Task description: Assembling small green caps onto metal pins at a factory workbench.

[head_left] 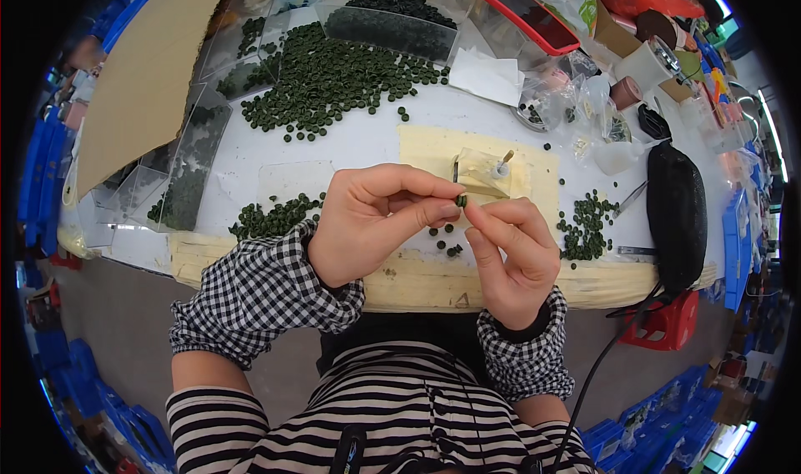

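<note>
So I was at the bench in my striped shirt (400, 407), with checked sleeve covers (267, 294) on my forearms. Both hands were up over the near edge, which was wrapped in pale tape (417, 289). My left hand (375, 219) had a tiny dark-green disc (461, 200) pinched between thumb and forefinger, right in front of me. My right hand (519, 253) was up against it from the other side, a fingertip at the disc and the thumb apart lower down; honestly can't tell if those fingers were gripping it too.

Just under my hands, a few loose discs (451, 250) were lying on the bench. Off to the left there was a small heap of them (271, 218), partly behind my wrist, and another scatter (586, 228) to the right, with metal tweezers (632, 199) beside it and a black zip pouch (676, 215) past that.

Right behind my hands, a tape-wrapped block (486, 170) with a little peg sticking up sat on a yellowish taped patch (421, 144). Farther back was the big pile of green discs (321, 82), a cardboard sheet (150, 82) to its left, a folded white paper (486, 77) to its right, then a clear bin (392, 33) full of dark pieces and a red-cased phone (521, 11).
</note>
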`<action>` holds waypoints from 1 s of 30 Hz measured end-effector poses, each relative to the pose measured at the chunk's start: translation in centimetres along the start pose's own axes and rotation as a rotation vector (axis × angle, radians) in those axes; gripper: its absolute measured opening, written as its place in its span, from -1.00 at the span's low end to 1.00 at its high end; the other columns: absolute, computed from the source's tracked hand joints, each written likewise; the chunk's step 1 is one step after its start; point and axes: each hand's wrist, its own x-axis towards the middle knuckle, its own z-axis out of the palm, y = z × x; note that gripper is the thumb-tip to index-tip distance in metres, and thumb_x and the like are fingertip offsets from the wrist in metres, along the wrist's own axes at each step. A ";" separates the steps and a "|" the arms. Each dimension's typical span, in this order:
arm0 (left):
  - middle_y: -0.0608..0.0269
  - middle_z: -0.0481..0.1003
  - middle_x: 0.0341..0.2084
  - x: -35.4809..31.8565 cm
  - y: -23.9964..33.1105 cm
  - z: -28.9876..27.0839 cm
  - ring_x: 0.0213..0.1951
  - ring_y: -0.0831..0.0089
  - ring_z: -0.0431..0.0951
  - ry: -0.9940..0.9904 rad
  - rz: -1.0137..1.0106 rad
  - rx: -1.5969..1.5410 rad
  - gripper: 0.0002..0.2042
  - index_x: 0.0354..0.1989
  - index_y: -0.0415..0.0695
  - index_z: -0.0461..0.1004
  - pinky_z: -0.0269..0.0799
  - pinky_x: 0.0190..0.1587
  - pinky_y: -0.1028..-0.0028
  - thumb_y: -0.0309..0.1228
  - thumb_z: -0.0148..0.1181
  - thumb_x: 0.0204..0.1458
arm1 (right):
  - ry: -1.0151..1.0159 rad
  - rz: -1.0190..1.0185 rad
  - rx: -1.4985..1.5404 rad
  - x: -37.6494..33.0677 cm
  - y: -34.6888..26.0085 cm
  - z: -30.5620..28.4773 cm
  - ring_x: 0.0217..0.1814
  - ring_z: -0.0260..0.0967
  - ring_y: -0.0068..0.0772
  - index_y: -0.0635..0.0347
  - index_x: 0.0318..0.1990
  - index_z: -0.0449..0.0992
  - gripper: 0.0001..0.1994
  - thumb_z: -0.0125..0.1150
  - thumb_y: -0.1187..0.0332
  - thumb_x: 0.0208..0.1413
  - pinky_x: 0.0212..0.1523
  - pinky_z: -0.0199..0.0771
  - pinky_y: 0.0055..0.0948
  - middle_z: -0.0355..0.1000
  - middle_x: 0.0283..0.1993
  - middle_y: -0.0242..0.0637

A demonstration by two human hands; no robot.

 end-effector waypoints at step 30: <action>0.07 0.56 -0.32 -0.2 -0.1 -0.3 -0.29 0.48 0.57 -0.025 -0.021 0.011 -0.84 -0.19 -0.34 0.52 0.52 -0.18 0.56 -0.68 0.12 0.05 | -0.034 -0.157 -0.151 0.4 0.2 -0.2 -0.38 0.32 -0.39 0.21 -0.15 0.60 -0.62 0.31 0.64 -0.23 -0.39 0.33 -0.49 0.47 -0.33 -0.36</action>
